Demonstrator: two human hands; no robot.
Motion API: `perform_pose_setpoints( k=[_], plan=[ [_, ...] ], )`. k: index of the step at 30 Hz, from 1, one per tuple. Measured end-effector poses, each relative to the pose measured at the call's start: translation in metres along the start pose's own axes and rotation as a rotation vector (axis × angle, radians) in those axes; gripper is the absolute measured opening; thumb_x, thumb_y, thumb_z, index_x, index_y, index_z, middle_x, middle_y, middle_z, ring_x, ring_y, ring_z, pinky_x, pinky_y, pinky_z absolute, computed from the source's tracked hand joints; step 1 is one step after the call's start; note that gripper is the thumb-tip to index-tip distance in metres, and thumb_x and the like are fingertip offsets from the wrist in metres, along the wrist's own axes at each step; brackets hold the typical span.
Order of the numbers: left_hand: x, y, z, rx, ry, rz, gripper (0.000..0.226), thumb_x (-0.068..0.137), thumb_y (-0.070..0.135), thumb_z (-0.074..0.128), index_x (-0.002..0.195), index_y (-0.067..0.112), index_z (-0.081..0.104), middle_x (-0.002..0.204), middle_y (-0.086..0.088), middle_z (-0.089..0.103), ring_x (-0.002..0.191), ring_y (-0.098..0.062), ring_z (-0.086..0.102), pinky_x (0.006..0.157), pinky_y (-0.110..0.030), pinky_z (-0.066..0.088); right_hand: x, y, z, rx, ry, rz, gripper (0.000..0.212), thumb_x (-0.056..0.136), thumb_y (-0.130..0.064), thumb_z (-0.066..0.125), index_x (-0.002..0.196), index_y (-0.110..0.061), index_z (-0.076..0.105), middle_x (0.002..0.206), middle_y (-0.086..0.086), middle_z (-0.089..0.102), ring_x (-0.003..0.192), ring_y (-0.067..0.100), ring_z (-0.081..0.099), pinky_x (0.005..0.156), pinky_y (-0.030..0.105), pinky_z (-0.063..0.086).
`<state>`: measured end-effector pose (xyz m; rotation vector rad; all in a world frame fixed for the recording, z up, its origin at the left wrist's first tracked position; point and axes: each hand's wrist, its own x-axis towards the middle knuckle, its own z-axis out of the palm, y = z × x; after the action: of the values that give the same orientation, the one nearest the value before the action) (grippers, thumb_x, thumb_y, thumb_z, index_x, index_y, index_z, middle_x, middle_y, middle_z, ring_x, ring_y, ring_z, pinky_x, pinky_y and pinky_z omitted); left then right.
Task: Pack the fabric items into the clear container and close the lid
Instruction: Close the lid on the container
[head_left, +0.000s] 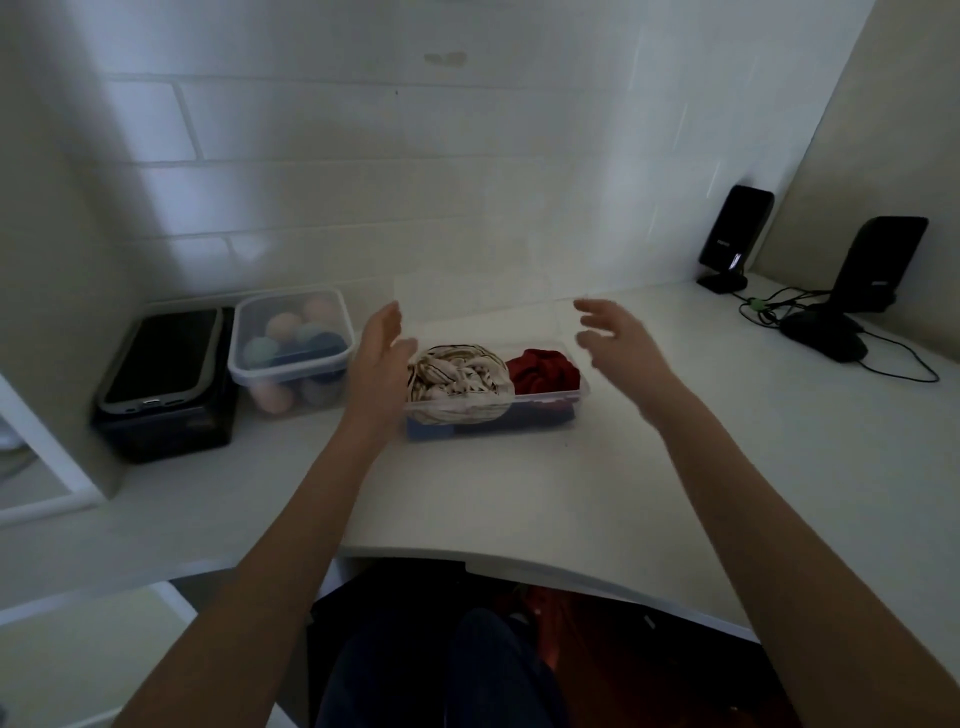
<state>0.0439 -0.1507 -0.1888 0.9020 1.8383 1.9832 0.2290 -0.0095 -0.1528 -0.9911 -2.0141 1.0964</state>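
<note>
A clear container (582, 391) stands on the white counter in the middle of the view. Inside it lie a cream striped cloth (457, 376) on the left, a red cloth (545, 370) on the right and a blue cloth (431, 430) underneath. A faint clear lid (478, 304) stands tilted over the container's far edge, between my hands. My left hand (382, 345) is at the lid's left end with fingers straight, touching or nearly touching it. My right hand (610, 332) hovers near the lid's right end with fingers spread, slightly apart from it.
To the left stand a lidded clear box of coloured balls (291, 353) and a black box (166, 384) against the tiled wall. Two black speakers (732, 236) (878, 265) with cables sit at the back right. The counter's front edge (545, 564) curves near my legs.
</note>
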Motion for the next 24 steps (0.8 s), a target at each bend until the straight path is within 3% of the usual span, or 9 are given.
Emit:
perform_pose_setpoints(
  k=[4, 7, 10, 12, 13, 15, 17, 21, 24],
  plan=[
    [-0.003, -0.008, 0.002, -0.087, -0.044, -0.095, 0.073, 0.08, -0.021, 0.036, 0.144, 0.011, 0.027, 0.153, -0.007, 0.029, 0.14, -0.016, 0.029, 0.113, -0.031, 0.028, -0.006, 0.015, 0.034, 0.112, -0.131, 0.19, 0.059, 0.094, -0.024, 0.054, 0.146, -0.022, 0.026, 0.146, 0.012, 0.041, 0.121, 0.024, 0.052, 0.098, 0.031, 0.045],
    [-0.004, -0.009, 0.002, -0.083, 0.035, -0.104, 0.076, 0.075, -0.026, 0.04, 0.141, 0.011, 0.032, 0.148, -0.011, 0.036, 0.13, -0.016, 0.039, 0.109, -0.034, 0.037, -0.008, 0.016, 0.04, 0.156, -0.094, 0.196, 0.059, 0.095, -0.015, 0.052, 0.147, -0.02, 0.026, 0.142, 0.011, 0.047, 0.104, 0.017, 0.055, 0.076, 0.018, 0.047],
    [-0.003, -0.008, 0.006, -0.108, 0.108, -0.229, 0.076, 0.079, -0.024, 0.044, 0.144, 0.011, 0.026, 0.146, -0.014, 0.035, 0.126, -0.022, 0.041, 0.104, -0.037, 0.041, -0.004, 0.017, 0.039, 0.284, -0.123, 0.23, 0.062, 0.091, -0.022, 0.058, 0.146, -0.022, 0.029, 0.143, 0.008, 0.045, 0.115, 0.02, 0.053, 0.092, 0.026, 0.047],
    [-0.002, -0.011, 0.006, -0.215, 0.078, -0.334, 0.072, 0.083, -0.012, 0.054, 0.145, 0.009, 0.023, 0.147, -0.014, 0.036, 0.129, -0.027, 0.043, 0.101, -0.04, 0.044, -0.001, 0.018, 0.04, 0.37, -0.109, 0.303, 0.057, 0.088, -0.034, 0.06, 0.14, -0.021, 0.039, 0.139, 0.008, 0.05, 0.12, 0.024, 0.053, 0.1, 0.036, 0.046],
    [-0.001, -0.011, 0.006, -0.306, 0.045, -0.379, 0.062, 0.088, 0.003, 0.058, 0.142, 0.006, 0.029, 0.142, -0.014, 0.045, 0.123, -0.028, 0.05, 0.096, -0.041, 0.047, -0.001, 0.017, 0.04, 0.428, -0.091, 0.341, 0.05, 0.089, -0.038, 0.057, 0.133, -0.016, 0.048, 0.131, 0.01, 0.057, 0.113, 0.025, 0.058, 0.094, 0.036, 0.051],
    [-0.002, -0.005, 0.007, -0.538, -0.021, -0.469, 0.043, 0.096, 0.035, 0.045, 0.124, 0.003, 0.048, 0.113, -0.011, 0.066, 0.1, -0.025, 0.062, 0.086, -0.038, 0.051, -0.003, 0.01, 0.039, 0.591, -0.095, 0.397, 0.037, 0.091, -0.041, 0.052, 0.106, -0.009, 0.062, 0.099, 0.011, 0.069, 0.087, 0.025, 0.066, 0.075, 0.032, 0.054],
    [0.003, -0.007, 0.006, -0.687, 0.004, -0.465, 0.047, 0.099, 0.045, 0.029, 0.116, 0.009, 0.052, 0.099, -0.006, 0.065, 0.089, -0.022, 0.062, 0.079, -0.036, 0.05, -0.002, 0.007, 0.04, 0.714, -0.081, 0.399, 0.034, 0.093, -0.041, 0.048, 0.093, -0.011, 0.063, 0.081, 0.005, 0.067, 0.073, 0.02, 0.064, 0.076, 0.033, 0.053],
    [0.006, -0.015, 0.001, -0.729, 0.001, -0.423, 0.052, 0.098, 0.051, 0.021, 0.124, 0.017, 0.051, 0.105, -0.007, 0.064, 0.098, -0.028, 0.06, 0.088, -0.041, 0.047, 0.003, 0.01, 0.042, 0.825, -0.032, 0.36, 0.03, 0.095, -0.042, 0.042, 0.115, -0.025, 0.058, 0.096, -0.003, 0.066, 0.086, 0.017, 0.065, 0.084, 0.036, 0.054],
    [0.005, -0.018, 0.001, -0.687, -0.012, -0.395, 0.049, 0.099, 0.05, 0.018, 0.111, 0.022, 0.056, 0.105, -0.012, 0.065, 0.096, -0.03, 0.063, 0.085, -0.041, 0.05, 0.004, 0.014, 0.041, 0.896, -0.042, 0.344, 0.03, 0.097, -0.045, 0.037, 0.111, -0.032, 0.06, 0.09, -0.007, 0.072, 0.083, 0.015, 0.07, 0.079, 0.036, 0.055]
  ],
)
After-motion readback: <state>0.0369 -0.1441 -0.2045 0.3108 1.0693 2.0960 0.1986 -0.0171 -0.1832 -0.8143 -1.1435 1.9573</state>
